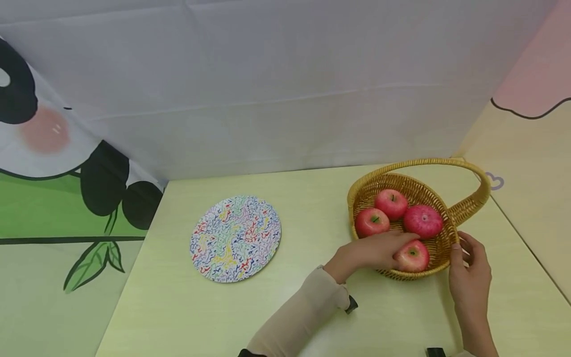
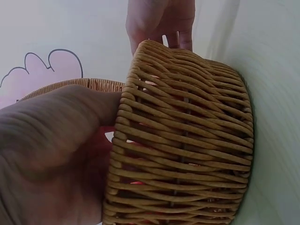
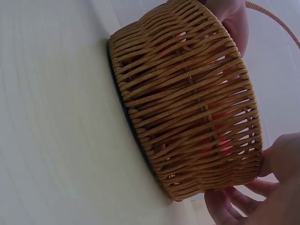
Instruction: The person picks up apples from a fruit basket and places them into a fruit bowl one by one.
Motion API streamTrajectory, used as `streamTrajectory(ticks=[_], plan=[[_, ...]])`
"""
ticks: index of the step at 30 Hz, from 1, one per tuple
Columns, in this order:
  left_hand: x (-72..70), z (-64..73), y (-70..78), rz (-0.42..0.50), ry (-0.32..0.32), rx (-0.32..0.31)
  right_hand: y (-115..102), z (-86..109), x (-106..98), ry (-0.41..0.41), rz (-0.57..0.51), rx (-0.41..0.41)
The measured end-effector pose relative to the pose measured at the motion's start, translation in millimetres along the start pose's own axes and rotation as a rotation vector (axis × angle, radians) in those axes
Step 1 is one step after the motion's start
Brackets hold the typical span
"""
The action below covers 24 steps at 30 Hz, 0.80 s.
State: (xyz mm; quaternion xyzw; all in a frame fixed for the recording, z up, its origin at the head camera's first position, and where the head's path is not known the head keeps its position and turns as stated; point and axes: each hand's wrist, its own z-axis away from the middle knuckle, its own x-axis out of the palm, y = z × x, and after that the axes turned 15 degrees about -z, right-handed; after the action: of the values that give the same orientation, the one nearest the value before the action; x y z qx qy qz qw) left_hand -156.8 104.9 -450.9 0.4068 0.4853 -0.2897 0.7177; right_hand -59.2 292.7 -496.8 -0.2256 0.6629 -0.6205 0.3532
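A wicker basket with an arched handle stands on the table's right side. Inside are red apples and a magenta round fruit with pale streaks. My left hand reaches over the near-left rim and grips the front apple, fingers over its top and thumb low on its near side. In the left wrist view, the basket's woven wall hides most of that grip. At the right rim, my right hand holds the basket, thumb on the edge and fingers outside below the handle's base.
A round, flat disc with a multicoloured squiggle pattern lies left of the basket on the pale yellow-green table. A whitish cloth wall rises along the back edge. Printed panels stand at the sides.
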Motion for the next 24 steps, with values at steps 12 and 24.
streamTrajectory(ticks=[12,24], plan=[[0.5,-4.7,-2.7,-0.026,-0.039,0.035,1.1,0.8,0.6,-0.003,0.007,-0.013],[5.4,-9.0,-8.1,-0.024,0.035,0.080,2.8,1.4,1.9,-0.004,0.000,-0.031]])
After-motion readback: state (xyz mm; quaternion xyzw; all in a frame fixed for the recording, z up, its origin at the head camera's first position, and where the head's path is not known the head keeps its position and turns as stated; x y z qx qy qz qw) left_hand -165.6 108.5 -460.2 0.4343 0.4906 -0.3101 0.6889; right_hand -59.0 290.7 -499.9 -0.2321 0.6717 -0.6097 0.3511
